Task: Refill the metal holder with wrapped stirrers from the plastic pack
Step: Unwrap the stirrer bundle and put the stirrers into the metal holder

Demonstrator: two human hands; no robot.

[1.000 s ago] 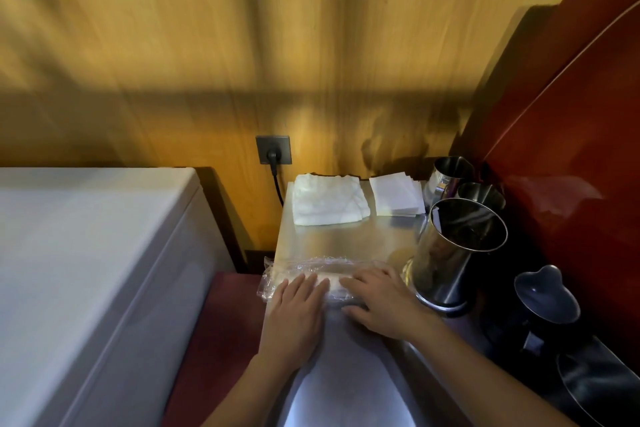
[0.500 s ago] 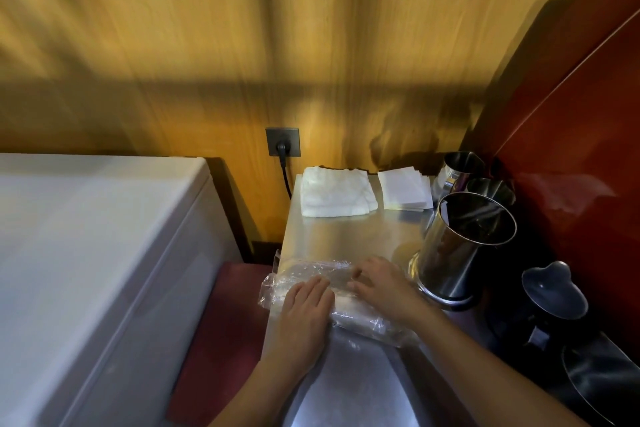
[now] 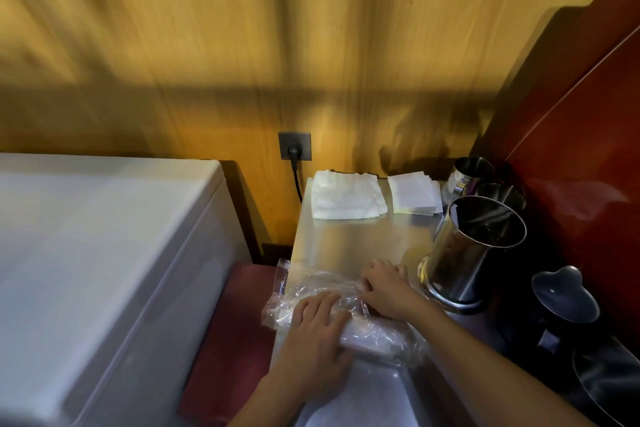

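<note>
The left hand (image 3: 318, 333) lay flat, fingers spread, on the pack (image 3: 346, 315). The right hand (image 3: 388, 291) pressed its far edge with curled fingers; whether it gripped, I cannot tell. The holder (image 3: 467, 253) stood just right of those fingers.

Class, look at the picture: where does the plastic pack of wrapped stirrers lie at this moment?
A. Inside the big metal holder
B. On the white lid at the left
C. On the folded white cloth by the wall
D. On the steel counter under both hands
D: the plastic pack lies flat on the steel counter, with the left hand and the right hand pressed on it, beside the metal holder.
</note>
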